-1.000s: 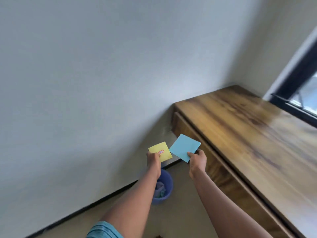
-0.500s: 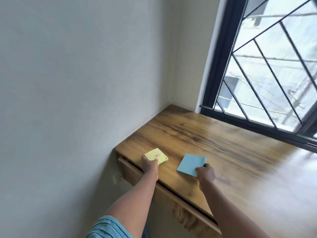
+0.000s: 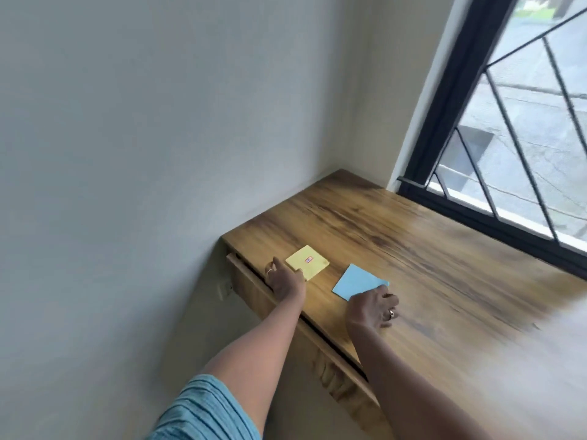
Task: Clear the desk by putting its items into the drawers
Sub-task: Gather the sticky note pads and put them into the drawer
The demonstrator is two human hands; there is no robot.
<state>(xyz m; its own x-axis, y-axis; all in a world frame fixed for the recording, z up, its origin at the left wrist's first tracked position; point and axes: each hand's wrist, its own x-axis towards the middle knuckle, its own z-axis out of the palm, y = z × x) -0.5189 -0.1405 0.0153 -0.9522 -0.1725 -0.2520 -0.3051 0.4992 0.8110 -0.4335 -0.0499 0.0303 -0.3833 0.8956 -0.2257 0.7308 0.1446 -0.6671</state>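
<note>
Both pads now lie flat on the bench (image 3: 428,249), no longer lifted. My left grip (image 3: 286,279), fingers loose, touches the yellow pad (image 3: 307,262) near the front edge. My right grip (image 3: 371,308) pinches the blue pad (image 3: 359,281) by its near corner. Below, the drawer (image 3: 254,290) juts slightly. Bare bench runs to the window (image 3: 524,138).

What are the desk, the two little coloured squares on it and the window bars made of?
The desk looks like wood or wood-grain laminate: streaked brown grain, soft sheen. The yellow pad seems a matte stack of paper notes, its edge showing thickness. The blue pad looks like matte paper too, thinner. The window bars look like black-painted metal, probably.
</note>
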